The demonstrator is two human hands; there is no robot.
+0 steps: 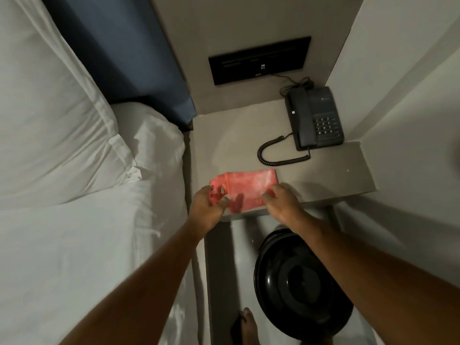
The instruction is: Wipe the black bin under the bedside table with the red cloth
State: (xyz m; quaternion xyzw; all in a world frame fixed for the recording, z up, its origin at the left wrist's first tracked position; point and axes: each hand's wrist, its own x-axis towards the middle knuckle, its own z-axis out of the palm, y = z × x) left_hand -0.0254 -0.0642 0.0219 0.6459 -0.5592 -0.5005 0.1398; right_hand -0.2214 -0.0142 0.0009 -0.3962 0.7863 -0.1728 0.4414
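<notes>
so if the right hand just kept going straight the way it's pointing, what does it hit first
Probably the red cloth: the right hand points up-left over the bedside table, fingertips already at the cloth's near edge. Depth is unclear.

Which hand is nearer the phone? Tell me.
Right. The right hand grips the red cloth's end below the phone; the left hand holds the cloth's other end, towards the bed.

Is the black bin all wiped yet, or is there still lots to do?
Not yet. Both the left hand and right hand grip the red cloth, which lies on the bedside table. The black bin sits below, untouched. All the wiping remains.
</notes>
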